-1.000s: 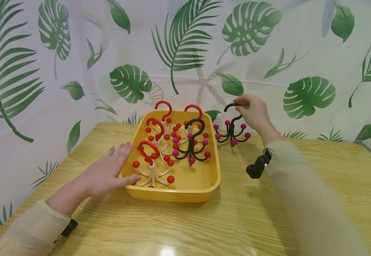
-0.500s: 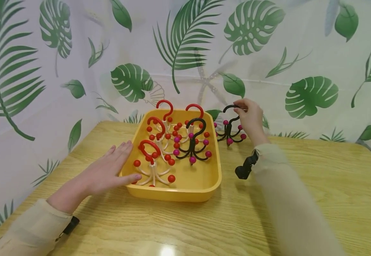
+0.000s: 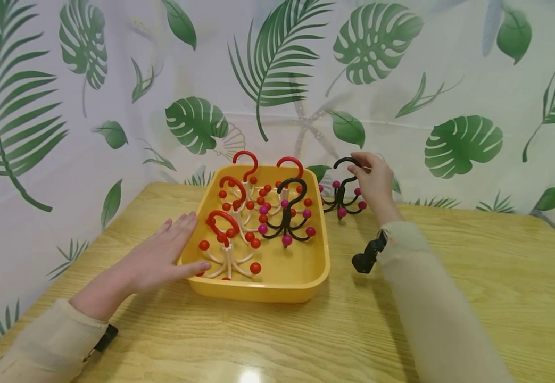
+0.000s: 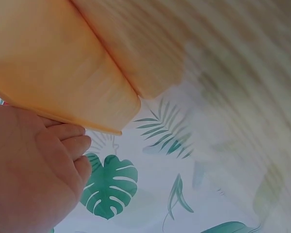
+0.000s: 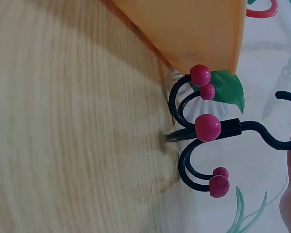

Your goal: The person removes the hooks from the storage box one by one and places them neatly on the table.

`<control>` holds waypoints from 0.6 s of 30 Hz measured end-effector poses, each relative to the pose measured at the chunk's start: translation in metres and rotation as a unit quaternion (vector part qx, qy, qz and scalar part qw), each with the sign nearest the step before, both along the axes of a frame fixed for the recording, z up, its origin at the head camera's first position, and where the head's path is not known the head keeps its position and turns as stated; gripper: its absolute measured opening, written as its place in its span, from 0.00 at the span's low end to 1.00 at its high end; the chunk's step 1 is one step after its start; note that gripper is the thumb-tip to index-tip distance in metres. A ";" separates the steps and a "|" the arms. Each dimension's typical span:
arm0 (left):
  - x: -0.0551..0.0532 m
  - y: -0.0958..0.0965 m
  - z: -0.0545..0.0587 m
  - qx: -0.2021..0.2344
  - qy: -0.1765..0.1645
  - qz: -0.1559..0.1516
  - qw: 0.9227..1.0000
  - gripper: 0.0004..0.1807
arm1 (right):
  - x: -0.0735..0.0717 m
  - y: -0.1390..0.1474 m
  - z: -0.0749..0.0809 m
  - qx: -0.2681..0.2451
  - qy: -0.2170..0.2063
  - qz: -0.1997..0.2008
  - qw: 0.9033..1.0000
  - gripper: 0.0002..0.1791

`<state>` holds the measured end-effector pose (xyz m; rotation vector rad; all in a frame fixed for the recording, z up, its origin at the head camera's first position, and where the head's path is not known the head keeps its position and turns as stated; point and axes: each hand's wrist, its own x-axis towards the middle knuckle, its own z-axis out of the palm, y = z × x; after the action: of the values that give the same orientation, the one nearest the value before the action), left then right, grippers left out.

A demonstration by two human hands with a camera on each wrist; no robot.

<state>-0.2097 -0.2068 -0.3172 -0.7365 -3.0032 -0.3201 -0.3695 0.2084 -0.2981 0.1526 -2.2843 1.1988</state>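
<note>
My right hand (image 3: 375, 180) pinches the curved top of a black multi-arm hook hanger (image 3: 340, 194) with magenta balls on its arm tips. This hanger is upright just right of the yellow plastic tray (image 3: 263, 290); the right wrist view has its lower tip (image 5: 170, 138) at the tabletop, though contact is hard to tell. My left hand (image 3: 155, 263) rests along the tray's left rim, fingers straight, thumb reaching over the front left corner. Inside the tray stand a second black hanger (image 3: 286, 217) and several white hangers (image 3: 228, 256) with red hooks and red balls.
The tray sits on a light wood-grain table (image 3: 267, 340). A white cloth (image 3: 387, 127) printed with green leaves hangs behind the table and along its left side, close to the held hanger. Bare tabletop spreads in front and to the right.
My right hand has moved slightly left and down with the black hanger, bringing it nearer the tray. The left hand and the tray's contents look unchanged.
</note>
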 end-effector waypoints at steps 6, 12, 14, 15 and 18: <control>0.000 -0.001 -0.001 0.002 0.002 0.001 1.000 0.56 | -0.001 -0.003 -0.001 -0.009 0.000 0.007 1.000 0.20; 0.001 -0.002 0.000 0.004 -0.001 0.002 1.000 0.56 | 0.000 -0.005 0.001 -0.009 0.005 0.022 1.000 0.23; 0.001 -0.002 0.000 0.005 -0.002 0.003 1.000 0.57 | 0.001 -0.005 0.002 -0.011 0.008 0.016 1.000 0.24; 0.000 -0.001 0.000 0.006 -0.003 0.003 1.000 0.57 | 0.002 -0.005 0.003 -0.012 0.012 0.011 1.000 0.25; 0.000 -0.001 0.001 0.007 -0.007 0.004 1.000 0.57 | 0.006 -0.008 0.008 -0.005 0.039 -0.007 0.999 0.28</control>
<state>-0.2100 -0.2075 -0.3159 -0.7244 -3.0122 -0.3467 -0.3630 0.2003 -0.2906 0.1771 -2.2080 1.1768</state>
